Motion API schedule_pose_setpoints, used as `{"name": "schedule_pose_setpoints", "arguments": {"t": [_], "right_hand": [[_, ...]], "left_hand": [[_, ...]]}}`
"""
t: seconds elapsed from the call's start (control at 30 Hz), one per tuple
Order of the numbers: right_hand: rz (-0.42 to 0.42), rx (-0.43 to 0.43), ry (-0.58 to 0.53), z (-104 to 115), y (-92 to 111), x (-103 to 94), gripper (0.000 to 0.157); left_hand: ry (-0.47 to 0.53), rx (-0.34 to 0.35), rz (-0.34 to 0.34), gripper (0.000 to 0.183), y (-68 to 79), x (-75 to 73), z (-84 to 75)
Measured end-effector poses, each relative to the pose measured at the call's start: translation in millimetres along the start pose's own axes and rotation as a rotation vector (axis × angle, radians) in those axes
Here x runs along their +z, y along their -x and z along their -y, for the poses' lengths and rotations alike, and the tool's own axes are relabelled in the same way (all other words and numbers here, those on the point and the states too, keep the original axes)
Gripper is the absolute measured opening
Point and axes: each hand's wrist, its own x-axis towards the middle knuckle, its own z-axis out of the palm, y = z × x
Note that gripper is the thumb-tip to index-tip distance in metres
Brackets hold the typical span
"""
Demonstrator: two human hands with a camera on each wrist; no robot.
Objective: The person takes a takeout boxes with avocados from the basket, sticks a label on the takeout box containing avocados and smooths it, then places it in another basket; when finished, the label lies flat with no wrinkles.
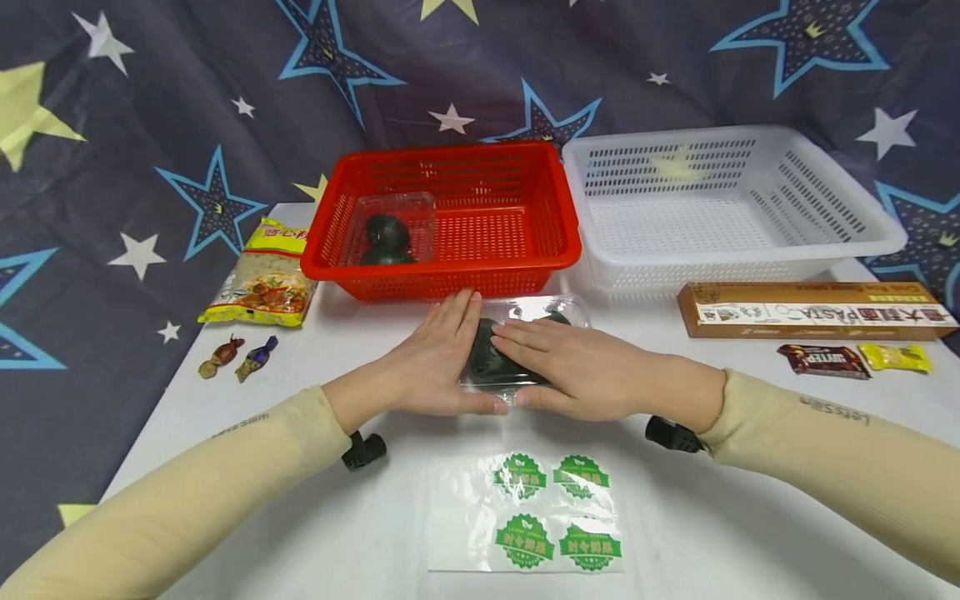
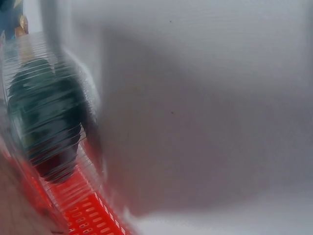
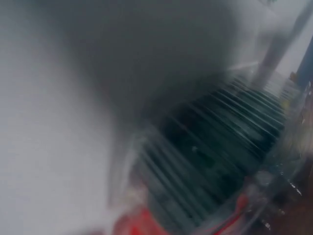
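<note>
A clear plastic box with dark green, avocado-like fruit inside lies on the table in front of the red basket. My left hand rests over its left side, fingers straight and pointing away from me. From the other side my right hand lies flat across the top, fingers extended to the left. The two thumbs nearly meet at the near edge. In the left wrist view, the fruit shows through the ridged clear wall; in the right wrist view the fruit is blurred.
The red basket holds another clear box of dark fruit. Beside it stands a white basket. A sheet of green round stickers lies nearest me. Noodle bag and candies sit left; pasta box and snack bars right.
</note>
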Motion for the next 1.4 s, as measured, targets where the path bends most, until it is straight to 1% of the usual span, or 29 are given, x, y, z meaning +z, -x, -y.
{"name": "schedule_pose_setpoints", "arguments": {"t": [0.07,0.17,0.3,0.6,0.9,1.07,1.23,1.4], "right_hand": [[0.03,0.015,0.011,0.6,-6.9,-1.0,0.072],[0.052,0.022,0.035,1.0,-13.7,0.2,0.075],[0.045,0.013,0.062,0.4,-13.3,3.0,0.075],[-0.027,-0.013,0.059,-1.3,8.5,6.9,0.072],[-0.077,-0.033,0.076,0.9,32.9,9.0,0.07],[-0.1,-0.052,0.084,1.1,40.4,8.3,0.069],[-0.117,-0.086,0.068,-0.1,33.8,6.4,0.067],[-0.077,-0.093,0.032,3.5,17.8,6.5,0.068]], "left_hand": [[0.003,0.003,0.001,0.128,-0.5,0.3,0.1],[0.002,0.0,0.007,0.126,-0.8,0.6,-0.1],[-0.013,-0.007,0.007,0.126,-0.6,0.7,-0.7],[-0.043,-0.021,0.004,0.129,-0.7,-0.6,-2.4],[-0.031,-0.027,-0.001,0.129,-0.2,-0.2,-3.2],[-0.022,-0.027,-0.005,0.128,0.6,-0.8,-3.8],[0.006,-0.023,-0.005,0.128,0.1,-1.1,-3.4],[0.005,-0.013,0.0,0.129,0.5,0.0,-2.8]]}}
